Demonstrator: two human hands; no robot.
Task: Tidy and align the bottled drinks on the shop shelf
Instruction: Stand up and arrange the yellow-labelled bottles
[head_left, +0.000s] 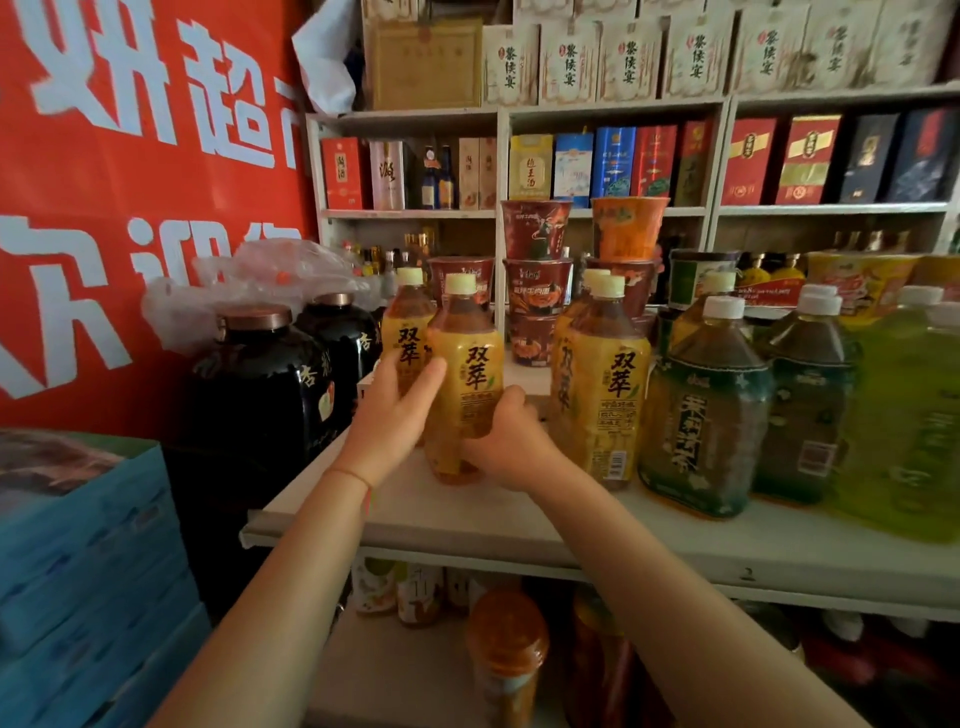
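A yellow-labelled tea bottle (467, 374) with a pale cap stands near the front of the white shelf (467, 525). My right hand (506, 447) grips its lower part from the right. My left hand (395, 410) lies against its left side with the fingers stretched upward, touching it and a second yellow bottle (408, 327) just behind. Two more yellow bottles (605, 384) stand to the right, one behind the other. Further right stand dark green tea bottles (704, 415) and a light green bottle (909, 431).
Black ceramic jars (260, 389) under a plastic bag stand left of the shelf, with blue boxes (88, 545) below them. Stacked instant-noodle cups (535, 291) sit behind the bottles. Boxed liquor fills the upper shelves (613, 166). More bottles (506, 654) stand on the shelf beneath.
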